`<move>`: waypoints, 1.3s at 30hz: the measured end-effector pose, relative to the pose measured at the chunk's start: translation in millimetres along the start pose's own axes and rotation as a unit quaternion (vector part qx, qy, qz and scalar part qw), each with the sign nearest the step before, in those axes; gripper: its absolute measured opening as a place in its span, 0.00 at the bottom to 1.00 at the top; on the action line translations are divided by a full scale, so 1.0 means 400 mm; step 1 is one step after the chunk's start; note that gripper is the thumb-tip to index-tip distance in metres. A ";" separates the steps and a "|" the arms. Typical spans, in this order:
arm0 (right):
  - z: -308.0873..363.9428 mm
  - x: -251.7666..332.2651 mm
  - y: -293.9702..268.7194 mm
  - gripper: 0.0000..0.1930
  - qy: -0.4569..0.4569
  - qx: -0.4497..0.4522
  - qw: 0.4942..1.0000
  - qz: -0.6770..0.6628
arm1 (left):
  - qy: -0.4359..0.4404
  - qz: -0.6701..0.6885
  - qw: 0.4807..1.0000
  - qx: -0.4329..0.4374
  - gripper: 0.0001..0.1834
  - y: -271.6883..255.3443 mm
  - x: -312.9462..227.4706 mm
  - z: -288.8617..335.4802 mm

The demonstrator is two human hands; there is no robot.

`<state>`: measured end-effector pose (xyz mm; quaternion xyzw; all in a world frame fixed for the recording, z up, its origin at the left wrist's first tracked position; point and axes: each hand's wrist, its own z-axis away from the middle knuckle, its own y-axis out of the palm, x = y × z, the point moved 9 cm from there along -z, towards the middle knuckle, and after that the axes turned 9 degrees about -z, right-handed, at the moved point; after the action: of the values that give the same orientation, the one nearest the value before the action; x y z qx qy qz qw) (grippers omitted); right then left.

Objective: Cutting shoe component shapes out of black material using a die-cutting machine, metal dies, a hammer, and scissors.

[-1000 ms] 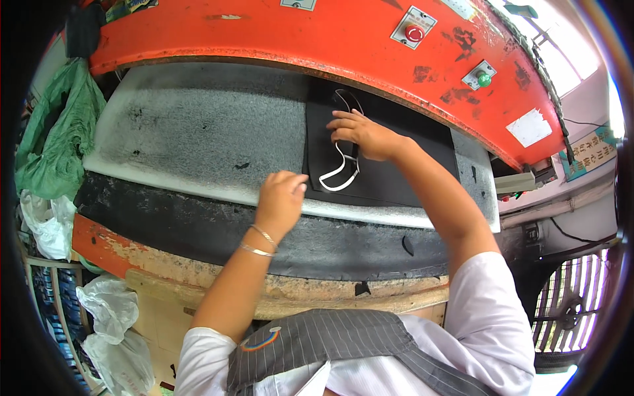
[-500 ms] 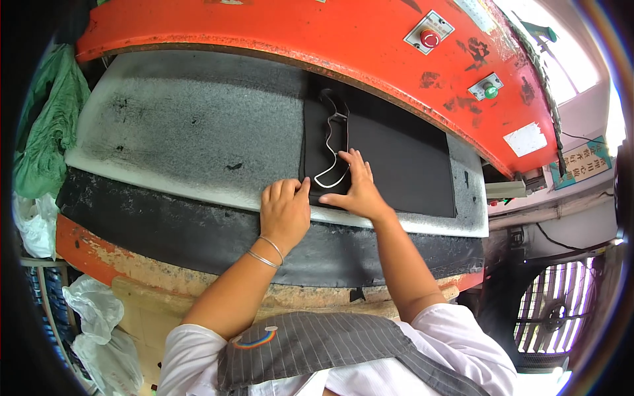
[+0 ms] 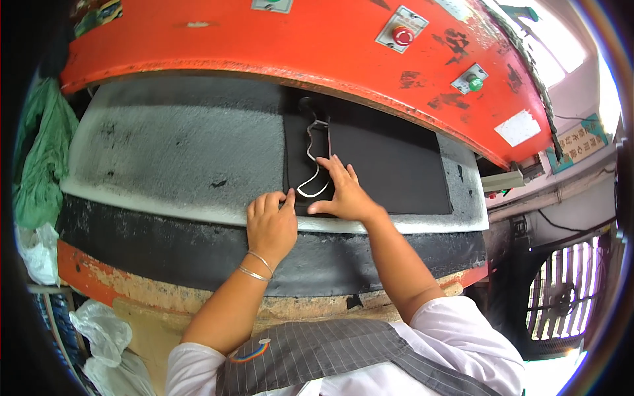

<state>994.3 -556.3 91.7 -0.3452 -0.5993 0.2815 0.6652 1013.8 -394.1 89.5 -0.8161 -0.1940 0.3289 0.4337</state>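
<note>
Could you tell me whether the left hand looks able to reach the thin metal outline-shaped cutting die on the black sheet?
Probably yes: the left hand rests beside the metal die, with nothing between them.

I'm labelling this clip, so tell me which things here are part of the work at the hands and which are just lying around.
In use:
- left hand at the sheet's near edge
- right hand flat beside the cutter
- black sheet
- metal outline cutter lying on it
- grey press bed

Lying about:
- green cloth
- white plastic bags
- fan
</note>
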 end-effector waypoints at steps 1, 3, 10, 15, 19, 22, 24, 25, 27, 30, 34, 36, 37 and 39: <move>-0.012 -0.001 -0.036 0.52 0.003 0.043 0.992 -0.116 | 0.007 0.001 1.000 -0.001 0.20 -0.002 -0.004 -0.001; -0.052 0.004 -0.149 0.42 -0.095 -0.053 0.993 -0.040 | 0.007 -0.016 1.000 -0.004 0.21 0.001 -0.016 -0.010; -0.216 0.053 -0.074 0.15 -0.318 0.012 0.904 0.285 | 0.030 -0.024 0.999 -0.024 0.19 -0.001 -0.035 -0.014; -0.125 0.085 -0.137 0.14 -0.363 0.039 0.845 0.391 | 0.036 -0.057 0.998 -0.021 0.22 0.015 -0.022 0.008; 0.052 -0.098 -0.349 0.26 -0.049 0.036 0.976 0.211 | 0.036 -0.070 0.997 0.001 0.22 0.038 -0.032 0.007; 0.210 -0.314 -0.493 0.32 0.205 -0.070 0.968 0.127 | 0.054 -0.085 0.995 -0.002 0.22 0.042 -0.040 0.007; 0.286 -0.455 -0.556 0.35 0.313 -0.122 0.936 0.105 | 0.049 -0.101 0.994 0.016 0.22 0.051 -0.037 0.005; 0.301 -0.495 -0.575 0.35 0.345 -0.123 0.925 0.095 | 0.055 -0.107 0.992 0.024 0.22 0.056 -0.035 0.008; 0.301 -0.564 -0.581 0.35 0.409 -0.049 0.911 0.030 | 0.046 -0.111 0.992 0.037 0.23 0.055 -0.017 0.015; 0.293 -0.647 -0.580 0.37 0.404 -0.056 0.912 0.047 | 0.039 -0.117 0.990 0.064 0.23 0.068 -0.015 0.010; 0.336 -0.694 -0.563 0.43 0.361 -0.137 0.922 0.007 | 0.031 -0.117 0.988 0.097 0.22 0.070 -0.031 -0.006; 0.389 -0.696 -0.573 0.43 0.279 -0.131 0.949 -0.061 | 0.014 -0.109 0.987 0.122 0.22 0.058 -0.021 -0.007; 0.415 -0.681 -0.582 0.44 0.197 -0.131 0.964 -0.120 | 0.013 -0.117 0.986 0.121 0.22 0.048 -0.027 -0.010; 0.487 -0.685 -0.580 0.45 0.138 -0.116 0.979 -0.100 | 0.002 -0.147 0.983 0.113 0.21 0.028 -0.037 -0.023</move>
<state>758.2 -888.6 119.7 -0.3939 -0.5621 0.0916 0.7215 1010.2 -414.4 89.4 -0.7252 -0.2723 0.2796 0.5673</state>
